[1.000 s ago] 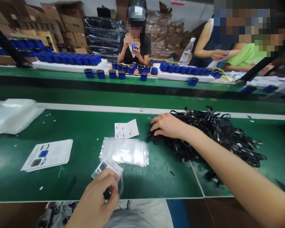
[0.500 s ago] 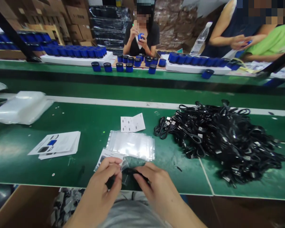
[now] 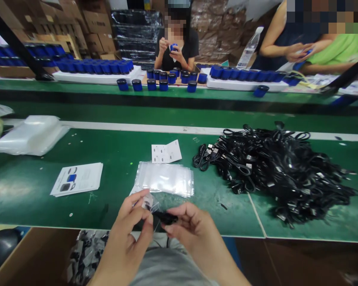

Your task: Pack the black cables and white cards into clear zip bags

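My left hand pinches the edge of a small clear plastic bag between thumb and forefinger. In my right hand is a bundled black cable, gripped by thumb and fingers at the bag's mouth. How far the cable sits inside the bag is hard to make out. A printed leaflet lies partly hidden behind my left fingers. Just beyond both hands is a stack of flat clear zip bags, with a folded white leaflet behind it.
To the right spreads a heap of black USB cables. Printed leaflets are stacked at left, near a pile of clear plastic. Blue jar-like items line the far ledge, where other people work. Below the table edge is a bag of packed items.
My right fingers have shifted on the black cable, and more of it shows between my hands. The left hand has moved slightly and covers more of the leaflet behind it.
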`<state>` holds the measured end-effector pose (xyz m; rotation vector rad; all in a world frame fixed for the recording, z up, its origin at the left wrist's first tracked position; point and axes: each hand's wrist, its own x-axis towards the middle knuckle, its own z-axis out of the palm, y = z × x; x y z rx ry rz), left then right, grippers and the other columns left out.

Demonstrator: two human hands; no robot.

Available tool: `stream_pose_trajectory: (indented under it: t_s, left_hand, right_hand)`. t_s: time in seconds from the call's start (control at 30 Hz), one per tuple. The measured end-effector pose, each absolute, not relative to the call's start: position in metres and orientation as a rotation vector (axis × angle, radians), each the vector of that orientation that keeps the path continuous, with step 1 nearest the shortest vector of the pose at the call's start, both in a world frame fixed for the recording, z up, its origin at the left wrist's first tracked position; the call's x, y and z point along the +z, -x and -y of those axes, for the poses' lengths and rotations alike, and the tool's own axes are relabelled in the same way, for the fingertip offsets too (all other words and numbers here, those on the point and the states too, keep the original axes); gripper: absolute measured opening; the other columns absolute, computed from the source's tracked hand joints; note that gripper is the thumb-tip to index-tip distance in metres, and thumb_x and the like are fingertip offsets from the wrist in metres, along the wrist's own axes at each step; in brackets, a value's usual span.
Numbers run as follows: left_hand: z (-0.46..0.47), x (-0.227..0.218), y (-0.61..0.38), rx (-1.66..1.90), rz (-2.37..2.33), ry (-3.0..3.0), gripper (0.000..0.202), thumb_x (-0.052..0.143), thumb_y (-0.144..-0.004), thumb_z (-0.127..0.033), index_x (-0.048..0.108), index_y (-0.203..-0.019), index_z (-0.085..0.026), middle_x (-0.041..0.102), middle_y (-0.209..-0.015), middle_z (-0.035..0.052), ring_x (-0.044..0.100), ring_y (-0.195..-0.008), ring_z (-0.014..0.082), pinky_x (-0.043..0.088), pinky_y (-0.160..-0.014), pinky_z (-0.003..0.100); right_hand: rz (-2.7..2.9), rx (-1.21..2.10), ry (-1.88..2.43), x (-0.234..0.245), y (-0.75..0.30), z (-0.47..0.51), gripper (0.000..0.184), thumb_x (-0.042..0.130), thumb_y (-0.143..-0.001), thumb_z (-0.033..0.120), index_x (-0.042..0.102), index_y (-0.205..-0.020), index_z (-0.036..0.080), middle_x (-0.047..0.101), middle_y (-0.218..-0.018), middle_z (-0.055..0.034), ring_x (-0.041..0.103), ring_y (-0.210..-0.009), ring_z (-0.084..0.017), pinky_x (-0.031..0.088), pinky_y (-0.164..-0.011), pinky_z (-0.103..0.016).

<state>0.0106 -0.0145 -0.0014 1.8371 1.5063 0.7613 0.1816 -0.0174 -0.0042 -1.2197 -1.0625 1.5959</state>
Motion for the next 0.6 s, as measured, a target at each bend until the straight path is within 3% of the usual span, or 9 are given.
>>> stream_pose_trajectory:
  t_s: [0.1,0.27,0.4,0.53,0.6]
  left_hand:
    - [0.019,-0.001,-0.015,0.789,-1.543,-1.812,0.022,0.043,-0.089,-0.025,0.056,-0.073,-0.022,0.038,-0.135,0.0051,0.047,-0.123,0.0232,0.044,-0.096,0.036]
    - [0.022,-0.001,-0.016,0.874,-1.503,-1.952,0.016,0.046,-0.088,-0.018,0.056,-0.076,-0.023,0.038,-0.134,0.0038,0.045,-0.123,0.0222,0.040,-0.103,0.039]
    - [0.026,-0.001,-0.018,0.952,-1.424,-2.056,0.017,0.046,-0.085,-0.010,0.053,-0.077,-0.023,0.035,-0.136,0.0032,0.036,-0.132,0.0223,0.036,-0.107,0.039]
    - [0.031,0.000,-0.026,0.960,-1.316,-2.168,0.020,0.045,-0.082,-0.004,0.052,-0.077,-0.022,0.032,-0.139,0.0050,0.030,-0.136,0.0245,0.036,-0.107,0.041]
    - [0.030,0.001,-0.025,0.917,-1.296,-2.246,0.020,0.045,-0.082,-0.004,0.052,-0.074,-0.022,0.033,-0.140,0.0046,0.028,-0.137,0.0261,0.031,-0.109,0.047]
  right_hand:
    - [1.271,1.235,1.387,-0.005,-0.174,0.019,0.010,0.068,-0.072,0.024,0.068,-0.079,0.016,0.063,-0.069,-0.0022,0.060,-0.059,-0.016,0.048,-0.055,-0.026]
    - [1.541,1.122,1.325,0.001,-0.172,0.025,0.021,0.053,-0.084,0.019,0.069,-0.097,0.017,0.064,-0.076,-0.0031,0.059,-0.057,-0.014,0.046,-0.055,-0.024]
    - [1.532,0.921,1.407,-0.001,-0.168,0.025,0.009,0.058,-0.080,0.018,0.067,-0.081,0.017,0.064,-0.070,-0.0017,0.059,-0.059,-0.015,0.044,-0.056,-0.024]
    - [1.433,1.056,1.479,-0.007,-0.164,0.018,0.022,0.060,-0.075,0.012,0.063,-0.096,0.018,0.065,-0.079,-0.0012,0.059,-0.062,-0.014,0.044,-0.057,-0.022]
    - [1.509,1.137,1.469,-0.007,-0.165,0.014,0.013,0.058,-0.077,0.010,0.065,-0.083,0.018,0.063,-0.070,0.0016,0.056,-0.059,-0.013,0.040,-0.055,-0.021]
